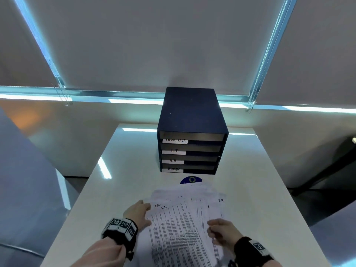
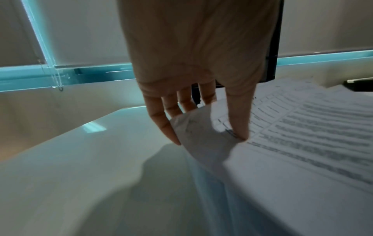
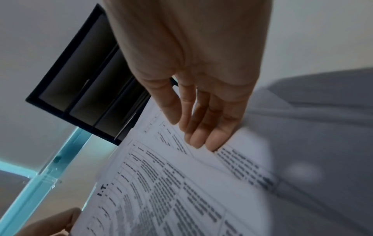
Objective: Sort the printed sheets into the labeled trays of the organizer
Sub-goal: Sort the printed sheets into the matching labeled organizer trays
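Where the white bench (image 1: 260,189) meets drawn blinds (image 1: 154,45), the organizer (image 1: 190,116) stands behind fanned sheets (image 1: 183,224). Left wrist: left hand (image 2: 193,95) pinches a sheet corner. Right wrist: right hand (image 3: 199,99), fingers straight, touches the sheets.

Both forearms reach forward from the near edge, each with a dark band at the wrist. The left hand (image 1: 139,212) lies at the left side, palm down, fingers (image 2: 161,121) stretched forward and slightly spread, the thumb (image 2: 240,115) apart from them; between thumb and fingers it pinches the curled corner of a sheet (image 2: 201,135). The right hand (image 1: 223,231) is on the right, nearer than the left, its fingers (image 3: 203,127) held together and lightly bent, their tips resting on the paper.
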### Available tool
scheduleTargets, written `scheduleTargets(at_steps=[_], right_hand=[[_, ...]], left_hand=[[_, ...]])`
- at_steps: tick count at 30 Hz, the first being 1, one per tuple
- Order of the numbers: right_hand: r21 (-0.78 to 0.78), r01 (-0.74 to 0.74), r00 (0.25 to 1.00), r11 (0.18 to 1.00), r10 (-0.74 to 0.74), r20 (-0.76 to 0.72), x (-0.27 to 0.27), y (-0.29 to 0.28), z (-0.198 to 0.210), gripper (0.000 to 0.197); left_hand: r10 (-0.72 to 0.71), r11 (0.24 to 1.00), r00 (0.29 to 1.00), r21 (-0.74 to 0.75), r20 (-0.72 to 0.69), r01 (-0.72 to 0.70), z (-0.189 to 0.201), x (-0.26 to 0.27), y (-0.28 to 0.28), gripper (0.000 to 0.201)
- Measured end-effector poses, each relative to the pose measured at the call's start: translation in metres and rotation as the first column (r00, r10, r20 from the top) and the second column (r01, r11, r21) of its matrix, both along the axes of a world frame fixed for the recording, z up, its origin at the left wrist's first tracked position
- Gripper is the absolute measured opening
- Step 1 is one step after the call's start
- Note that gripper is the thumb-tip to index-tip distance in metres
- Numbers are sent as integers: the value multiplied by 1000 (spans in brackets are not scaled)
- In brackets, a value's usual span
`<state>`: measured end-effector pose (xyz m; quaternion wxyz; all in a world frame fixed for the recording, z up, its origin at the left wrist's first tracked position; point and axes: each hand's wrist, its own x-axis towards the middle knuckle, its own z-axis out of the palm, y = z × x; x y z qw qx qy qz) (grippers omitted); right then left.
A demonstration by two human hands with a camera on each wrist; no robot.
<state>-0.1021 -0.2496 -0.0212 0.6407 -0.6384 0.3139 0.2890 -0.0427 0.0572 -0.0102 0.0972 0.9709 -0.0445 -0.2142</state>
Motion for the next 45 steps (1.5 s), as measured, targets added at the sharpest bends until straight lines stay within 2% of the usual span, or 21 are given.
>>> scheduleTargets(at_steps=[2,4,5,6,9,12,14,16,18,21,23,28,29,31,32,34,35,37,41,43,45], right_hand=[[-39,2,1000,999,-1,19,-6,0,5,26],[-101,2,998,995,4,57,-6,-1,13,39],[-121,2,996,993,8,88,-5,-3,18,44],[-138,4,993,990,13,119,-4,-5,22,46],[-88,-38,982,995,54,183,-2,-7,35,46],[-7,-87,977,996,87,196,-7,-8,47,31],[88,-69,972,994,48,230,-12,-8,50,22],[110,-42,967,993,12,254,-16,-5,57,11],[166,11,953,986,-61,296,-20,-4,65,22],[257,-33,945,966,-53,323,-23,-7,61,10],[259,-31,953,965,-49,298,-21,-11,51,23],[307,21,959,952,-106,264,-22,-12,44,26],[296,40,961,954,-118,251,-22,-13,37,33],[281,71,957,957,-145,252,-21,-13,26,68],[280,70,958,958,-143,249,-20,-14,26,68],[273,67,964,960,-132,229,-13,-14,32,36],[258,70,967,964,-129,219,-6,-18,31,31],[220,37,967,975,-91,240,11,-21,41,31],[38,-36,960,999,24,279,52,-26,57,33],[-11,-20,961,1000,22,276,77,-30,65,34],[12,25,951,1000,-28,309,102,-33,71,36]], left_hand=[[-7,998,992,-60,122,14,14,-1,-8,9],[43,960,985,-279,164,4,33,0,-18,8],[99,895,986,-445,137,-28,45,2,-24,10],[150,782,985,-620,90,-63,58,3,-30,9],[230,379,965,-902,-124,-206,92,10,-41,23],[253,193,928,-925,-274,-326,107,27,-43,55],[237,55,889,-908,-393,-416,111,36,-45,46],[245,-10,857,-885,-453,-465,113,44,-47,39],[253,-14,849,-879,-464,-476,116,47,-49,40],[256,-12,839,-870,-479,-493,113,49,-49,41],[266,-6,834,-866,-484,-500,112,50,-48,41],[292,10,810,-845,-508,-534,103,54,-47,43],[299,8,804,-842,-513,-540,103,54,-47,43],[319,-6,787,-832,-528,-555,100,56,-47,42],[331,-12,777,-825,-536,-564,98,58,-46,42],[341,-14,758,-810,-556,-587,88,63,-45,45],[339,-25,741,-793,-579,-609,81,66,-45,46],[339,-10,718,-765,-608,-644,74,66,-49,44],[292,56,737,-758,-610,-650,63,62,-55,25],[263,70,740,-753,-619,-655,65,59,-57,13],[198,98,758,-757,-622,-647,67,60,-58,16]])
